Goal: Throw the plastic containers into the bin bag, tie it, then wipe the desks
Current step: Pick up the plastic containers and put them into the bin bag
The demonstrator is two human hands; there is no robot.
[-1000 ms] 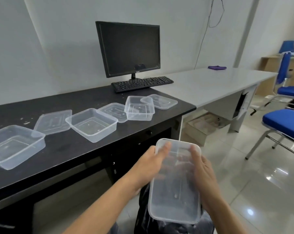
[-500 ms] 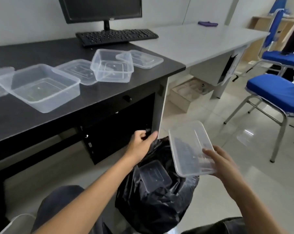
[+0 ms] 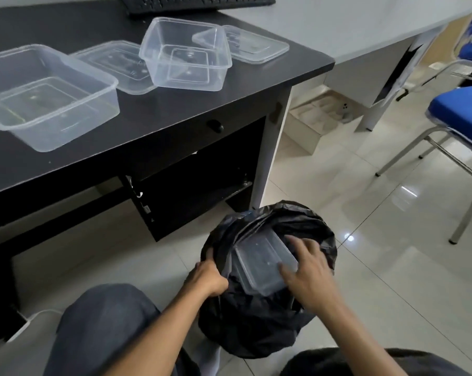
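A black bin bag (image 3: pixel 259 321) stands open on the floor between my knees. My left hand (image 3: pixel 209 275) grips its left rim. My right hand (image 3: pixel 308 270) rests on a clear plastic container (image 3: pixel 262 263) lying in the bag's mouth, fingers spread over its right end. On the black desk (image 3: pixel 175 115) stand two clear containers, one at the left (image 3: pixel 45 96) and one in the middle (image 3: pixel 186 54), with two clear lids (image 3: pixel 121 63) (image 3: pixel 254 44) beside them.
A grey desk (image 3: pixel 351 25) adjoins the black one on the right, with a keyboard (image 3: pixel 197 1) at the top edge. Blue chairs (image 3: pixel 460 109) stand on the tiled floor at the right. A cardboard box (image 3: pixel 313 120) sits under the grey desk.
My right hand has lowered the clear container from above the bag into its mouth. My left hand has moved along the bag's rim and still holds it. The view has tilted further down.
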